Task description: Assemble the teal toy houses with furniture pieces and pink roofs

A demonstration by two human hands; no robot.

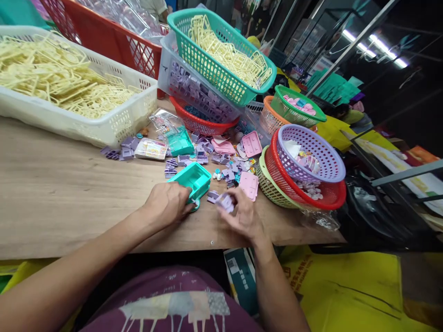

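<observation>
My left hand point(168, 203) is closed on a teal plastic box-shaped part point(194, 180) that rests on the wooden table point(51, 193). Just to its right, my right hand point(242, 216) pinches a small purple plastic piece point(225, 201) between its fingertips. Loose purple pieces point(228, 174) and pink plates point(249, 184) lie scattered just beyond both hands. A second teal part point(180, 142) sits farther back beside a small printed card point(151, 149).
A white crate of cream plastic frames point(69, 83) stands at back left, with a red crate point(114, 41) behind it. A teal basket point(221, 55) is stacked on a clear bin of purple parts point(197, 90). Nested round baskets point(304, 170) sit at the table's right edge.
</observation>
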